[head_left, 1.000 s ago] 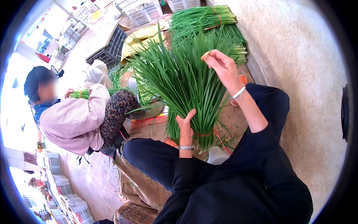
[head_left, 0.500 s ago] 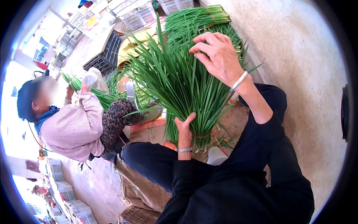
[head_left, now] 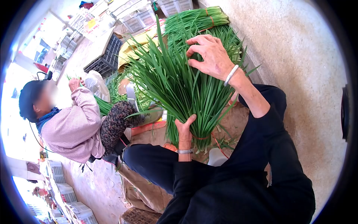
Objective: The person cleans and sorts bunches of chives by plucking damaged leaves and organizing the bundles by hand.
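My left hand (head_left: 184, 130) grips a large bundle of green chives (head_left: 186, 97) low down, its thumb on the front of the stems and its other fingers hidden. A red tie rings the stems just above their pale cut ends, and the leaves fan upward. At the upper right of the fan, my right hand (head_left: 212, 58) hovers with curled fingers, thumb and fingertips apart, close to the leaf tips. Green leaves show behind its fingertips; nothing is visibly held.
Tied chive bundles (head_left: 197, 18) lie behind. On the left, a co-worker (head_left: 71, 123) sits handling chives beside a white plastic bag (head_left: 97, 84). A dark crate (head_left: 106, 54) and white crates (head_left: 138, 18) stand farther back. Concrete floor (head_left: 298, 74) extends to the right.
My right hand has moved slightly left and down over the leaves. My left hand keeps its hold on the chives. The co-worker's hands have shifted, and their chives have moved.
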Demonstrator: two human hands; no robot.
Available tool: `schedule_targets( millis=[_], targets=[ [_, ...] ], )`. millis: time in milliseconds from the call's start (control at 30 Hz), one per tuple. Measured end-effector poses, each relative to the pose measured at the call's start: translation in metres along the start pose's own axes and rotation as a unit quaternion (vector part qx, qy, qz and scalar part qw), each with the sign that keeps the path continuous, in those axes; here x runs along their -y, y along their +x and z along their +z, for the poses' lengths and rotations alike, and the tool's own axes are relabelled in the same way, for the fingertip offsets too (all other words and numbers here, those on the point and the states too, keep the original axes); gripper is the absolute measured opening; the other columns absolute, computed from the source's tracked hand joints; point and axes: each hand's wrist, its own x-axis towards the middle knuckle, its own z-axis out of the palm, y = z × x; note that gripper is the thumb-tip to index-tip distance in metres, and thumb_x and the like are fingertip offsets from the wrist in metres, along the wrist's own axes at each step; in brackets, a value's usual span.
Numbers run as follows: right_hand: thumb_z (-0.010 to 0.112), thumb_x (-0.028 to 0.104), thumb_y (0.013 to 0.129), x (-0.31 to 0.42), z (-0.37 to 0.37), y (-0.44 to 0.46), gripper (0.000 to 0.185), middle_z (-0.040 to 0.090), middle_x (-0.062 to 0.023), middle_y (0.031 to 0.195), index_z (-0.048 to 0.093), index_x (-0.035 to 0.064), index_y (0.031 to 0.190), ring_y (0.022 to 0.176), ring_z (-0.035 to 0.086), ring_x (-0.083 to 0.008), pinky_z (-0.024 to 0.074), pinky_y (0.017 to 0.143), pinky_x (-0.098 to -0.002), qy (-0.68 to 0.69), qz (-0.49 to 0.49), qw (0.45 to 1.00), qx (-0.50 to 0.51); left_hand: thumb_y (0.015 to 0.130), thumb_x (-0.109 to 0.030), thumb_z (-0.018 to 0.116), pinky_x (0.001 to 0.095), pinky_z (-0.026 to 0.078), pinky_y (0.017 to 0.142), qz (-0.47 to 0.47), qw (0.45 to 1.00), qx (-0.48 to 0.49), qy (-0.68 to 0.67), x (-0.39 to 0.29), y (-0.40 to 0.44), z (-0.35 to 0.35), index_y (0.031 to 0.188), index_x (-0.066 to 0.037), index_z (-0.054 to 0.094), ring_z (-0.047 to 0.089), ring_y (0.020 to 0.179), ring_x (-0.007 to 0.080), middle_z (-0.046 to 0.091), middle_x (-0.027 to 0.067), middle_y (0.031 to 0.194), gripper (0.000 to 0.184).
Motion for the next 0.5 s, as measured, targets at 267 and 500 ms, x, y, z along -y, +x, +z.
schedule_targets(
  millis=[267, 500],
  targets=[
    [0.068, 0.021, 0.071, 0.001, 0.011, -0.006, 0.012, 0.059, -0.0003, 0.104, 0.066, 0.0124, 0.078, 0.106, 0.050, -0.0222, 0.0345, 0.092, -0.0419, 0.043, 0.005, 0.999, -0.024, 0.070, -0.004, 0.065, 0.0311, 0.049, 0.081, -0.004, 1.000, 0.000, -0.003, 0.001, -0.002, 0.000, 0.111, 0.003, 0.053, 0.060, 0.087, 0.0190, 0.061, 0.0089, 0.101, 0.043],
    [0.063, 0.029, 0.082, -0.009, -0.006, 0.020, 0.016, 0.063, -0.0067, 0.103, 0.064, 0.0129, 0.079, 0.101, 0.056, -0.0195, 0.0425, 0.093, -0.0377, 0.253, 0.112, 0.925, -0.262, 0.070, -0.002, 0.067, 0.0305, 0.049, 0.080, -0.002, 0.999, -0.011, -0.041, 0.003, -0.003, -0.002, 0.110, 0.003, 0.054, 0.060, 0.086, 0.0190, 0.061, 0.0093, 0.101, 0.043]
  ],
)
